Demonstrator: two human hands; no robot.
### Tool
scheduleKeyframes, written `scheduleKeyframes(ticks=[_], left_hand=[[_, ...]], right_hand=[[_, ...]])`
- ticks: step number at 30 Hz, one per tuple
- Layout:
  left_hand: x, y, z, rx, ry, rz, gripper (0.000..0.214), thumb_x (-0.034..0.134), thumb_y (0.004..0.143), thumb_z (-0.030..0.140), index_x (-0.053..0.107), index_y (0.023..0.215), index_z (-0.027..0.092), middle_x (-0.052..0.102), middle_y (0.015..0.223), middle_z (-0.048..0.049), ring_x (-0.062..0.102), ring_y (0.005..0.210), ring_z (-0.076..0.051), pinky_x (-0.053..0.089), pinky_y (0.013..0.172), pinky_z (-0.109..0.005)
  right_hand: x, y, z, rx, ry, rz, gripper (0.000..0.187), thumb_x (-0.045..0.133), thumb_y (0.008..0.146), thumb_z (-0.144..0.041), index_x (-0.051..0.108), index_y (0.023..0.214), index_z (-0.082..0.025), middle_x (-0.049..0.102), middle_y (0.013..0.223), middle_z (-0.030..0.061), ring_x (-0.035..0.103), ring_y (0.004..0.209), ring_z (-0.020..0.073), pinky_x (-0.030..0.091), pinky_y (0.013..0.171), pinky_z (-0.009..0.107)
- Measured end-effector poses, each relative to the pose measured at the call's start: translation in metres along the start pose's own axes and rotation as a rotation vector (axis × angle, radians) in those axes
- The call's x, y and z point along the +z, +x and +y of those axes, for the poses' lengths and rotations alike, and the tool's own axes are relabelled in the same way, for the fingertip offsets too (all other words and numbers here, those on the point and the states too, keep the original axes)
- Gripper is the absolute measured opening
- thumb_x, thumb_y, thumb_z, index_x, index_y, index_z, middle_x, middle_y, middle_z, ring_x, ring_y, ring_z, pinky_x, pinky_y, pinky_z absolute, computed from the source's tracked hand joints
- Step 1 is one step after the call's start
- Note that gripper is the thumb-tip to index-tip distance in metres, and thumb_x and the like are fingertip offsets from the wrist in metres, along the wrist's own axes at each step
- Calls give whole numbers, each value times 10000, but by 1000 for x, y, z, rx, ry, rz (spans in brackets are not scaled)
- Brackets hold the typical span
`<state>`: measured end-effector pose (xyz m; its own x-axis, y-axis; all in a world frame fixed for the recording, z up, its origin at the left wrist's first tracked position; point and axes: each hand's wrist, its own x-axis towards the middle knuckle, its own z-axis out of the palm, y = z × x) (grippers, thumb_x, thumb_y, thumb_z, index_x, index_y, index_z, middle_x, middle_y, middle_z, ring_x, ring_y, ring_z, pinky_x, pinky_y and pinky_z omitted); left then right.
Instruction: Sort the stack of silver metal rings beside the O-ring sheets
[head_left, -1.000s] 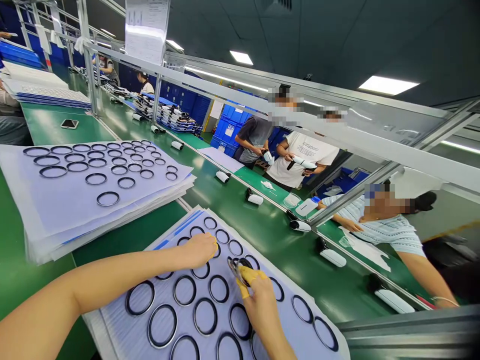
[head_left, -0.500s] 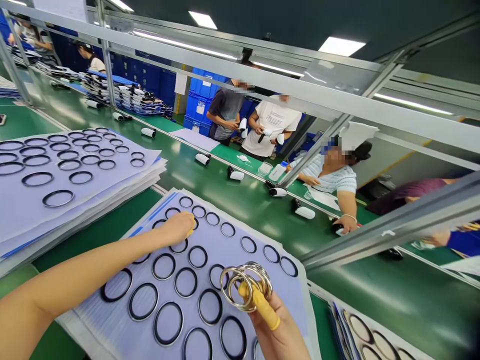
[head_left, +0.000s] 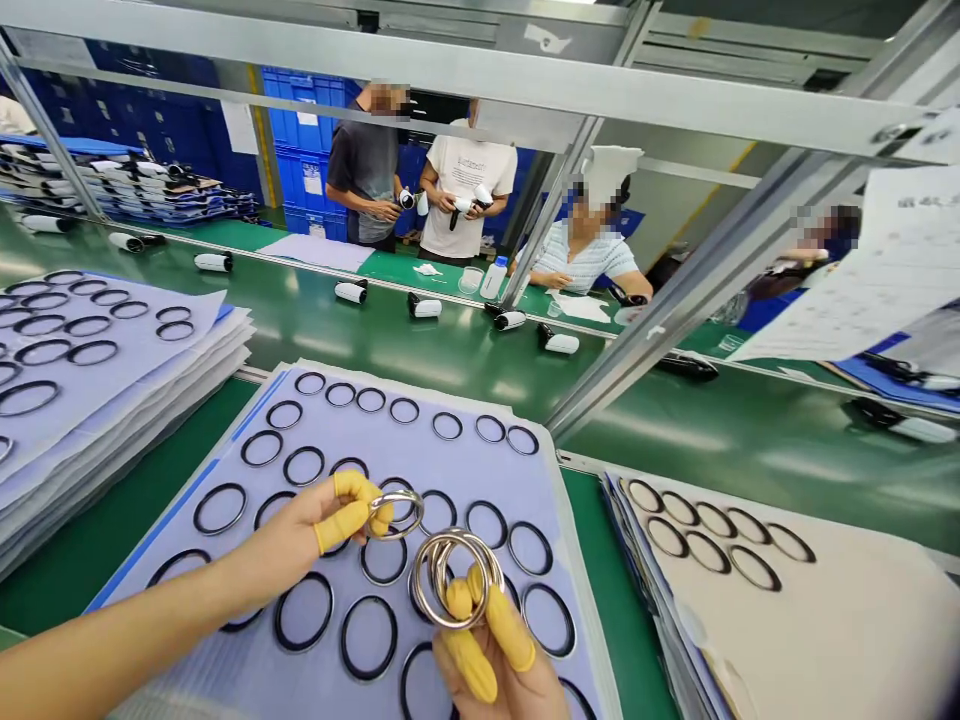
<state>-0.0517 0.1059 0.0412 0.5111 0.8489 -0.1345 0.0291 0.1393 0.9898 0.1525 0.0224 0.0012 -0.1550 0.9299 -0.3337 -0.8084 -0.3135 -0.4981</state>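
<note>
My left hand (head_left: 330,520), with yellow finger cots on its fingertips, pinches one shiny metal ring (head_left: 397,513) over the middle sheet. Close to its right, my right hand (head_left: 495,640), also in yellow finger cots, grips a small bunch of silver rings (head_left: 454,575) near their lower edge. The single ring is just left of the bunch. Below both hands lies a stack of pale lilac sheets (head_left: 315,690), its top covered with rows of black-edged rings (head_left: 368,637). My hands and the held rings hide some of those.
Another sheet stack with rings (head_left: 187,350) stands at left. At right is a beige sheet (head_left: 825,640) bearing several rings. Beyond a slanted metal post (head_left: 675,240), white-and-black hair-dryer-like parts (head_left: 426,306) lie along the green conveyor (head_left: 315,335). Several people work opposite.
My left hand has come back from the sheet's far left towards my right hand, now with a ring in its fingers. The view has turned right, showing more of the beige sheet.
</note>
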Motion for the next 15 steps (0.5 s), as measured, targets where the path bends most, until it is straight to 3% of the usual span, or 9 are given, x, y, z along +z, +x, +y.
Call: scheduleKeyframes(ticks=[9, 15], left_hand=[[21, -20, 12, -88, -327, -83, 281, 652, 826, 452, 601, 780, 179, 540, 759, -7, 453, 720, -139, 385, 712, -271], [28, -23, 15, -129, -420, -95, 262, 652, 841, 401, 598, 777, 153, 555, 770, -17, 473, 706, -124, 398, 705, -260]], right_hand=[[-3, -16, 6, -11, 196, -22, 174, 836, 665, -347, 747, 673, -198, 620, 541, -35, 377, 404, 37, 305, 450, 193], [-17, -16, 8, -11, 256, -56, 143, 826, 692, -308, 742, 666, -195, 605, 506, -53, 421, 415, 44, 374, 468, 194]])
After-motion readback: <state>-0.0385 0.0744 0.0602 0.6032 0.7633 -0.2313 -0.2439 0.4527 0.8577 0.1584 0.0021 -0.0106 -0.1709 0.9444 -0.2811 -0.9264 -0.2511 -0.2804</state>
